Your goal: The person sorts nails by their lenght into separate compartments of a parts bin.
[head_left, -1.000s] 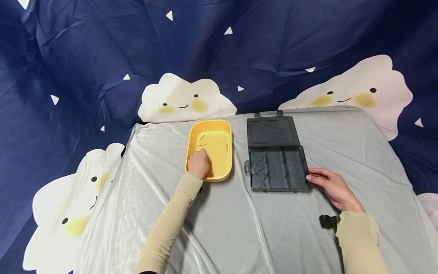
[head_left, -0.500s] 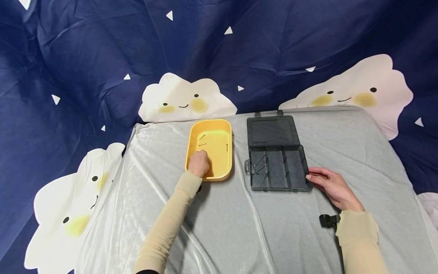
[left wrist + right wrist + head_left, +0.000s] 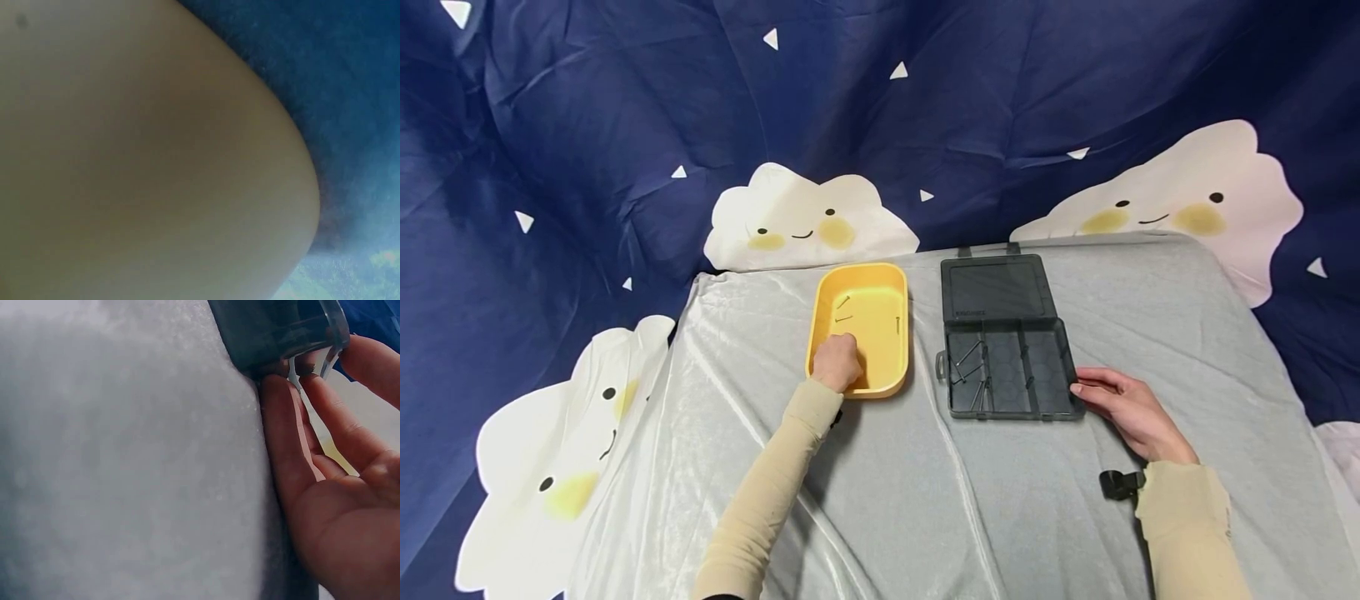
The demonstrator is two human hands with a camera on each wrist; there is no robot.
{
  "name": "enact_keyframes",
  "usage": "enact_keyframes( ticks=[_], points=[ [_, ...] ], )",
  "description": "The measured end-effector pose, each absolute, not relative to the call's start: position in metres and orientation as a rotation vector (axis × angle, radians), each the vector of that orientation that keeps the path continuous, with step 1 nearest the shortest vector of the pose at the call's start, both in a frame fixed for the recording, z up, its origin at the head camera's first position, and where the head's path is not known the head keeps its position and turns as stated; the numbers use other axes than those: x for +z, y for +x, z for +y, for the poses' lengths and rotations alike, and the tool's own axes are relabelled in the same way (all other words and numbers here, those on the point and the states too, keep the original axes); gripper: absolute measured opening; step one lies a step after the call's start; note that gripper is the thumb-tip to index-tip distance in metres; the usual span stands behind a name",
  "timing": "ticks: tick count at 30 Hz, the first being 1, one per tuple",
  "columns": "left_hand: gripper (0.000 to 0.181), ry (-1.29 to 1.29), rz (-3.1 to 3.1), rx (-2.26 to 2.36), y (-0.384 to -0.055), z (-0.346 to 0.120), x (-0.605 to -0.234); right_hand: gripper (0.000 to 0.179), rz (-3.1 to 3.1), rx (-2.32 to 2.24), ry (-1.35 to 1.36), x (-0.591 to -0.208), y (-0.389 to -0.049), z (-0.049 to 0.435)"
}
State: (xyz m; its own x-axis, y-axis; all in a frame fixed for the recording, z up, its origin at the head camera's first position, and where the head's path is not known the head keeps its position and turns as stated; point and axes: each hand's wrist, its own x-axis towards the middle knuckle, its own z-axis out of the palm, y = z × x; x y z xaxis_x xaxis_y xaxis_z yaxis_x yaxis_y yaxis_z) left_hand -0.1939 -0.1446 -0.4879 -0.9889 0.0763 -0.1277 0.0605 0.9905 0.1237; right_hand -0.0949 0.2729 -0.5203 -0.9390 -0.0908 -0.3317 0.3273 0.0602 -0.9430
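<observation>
My left hand point(image 3: 837, 362) reaches down into the near left part of a yellow tray point(image 3: 892, 385). Its back faces up and hides its fingertips; what they touch is hidden too. Beyond it, a few small screws point(image 3: 844, 318) lie on the tray floor. In the left wrist view, blurred skin point(image 3: 156, 156) fills most of the frame. My right hand point(image 3: 1131, 408) holds the right side wall of a dark, see-through compartment case point(image 3: 1052, 367), thumb at the rim and fingers against the outside. Several screws point(image 3: 970, 362) lie in the case's left compartment.
The case's hinged lid point(image 3: 997, 287) lies open toward the back. Grey velvety cloth point(image 3: 895, 500) covers the table, with a navy curtain point(image 3: 970, 108) of cloud prints behind it. A small latch point(image 3: 940, 364) sticks out from the case's left side.
My left hand shifts very slightly within the tray. My right hand, the case and the visible screws stay where they were.
</observation>
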Motion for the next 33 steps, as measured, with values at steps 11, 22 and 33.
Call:
enact_keyframes(
  ticks=[11, 22, 33],
  points=[
    [0.02, 0.062, 3.006, 0.241, -0.1963, -0.1467, -0.4865, 0.046, 2.046, -1.949, 0.237, -0.5206, -0.0949, 0.2728],
    [0.006, 0.135, 2.969, 0.492, -0.1989, -0.1498, -0.4835, 0.049, 2.073, -1.916, 0.237, -0.5195, -0.0949, 0.2729],
    [0.006, 0.087, 2.894, 0.762, -0.1984, -0.1525, -0.4788, 0.044, 2.058, -1.943, 0.242, -0.5201, -0.0945, 0.2726]
  ],
)
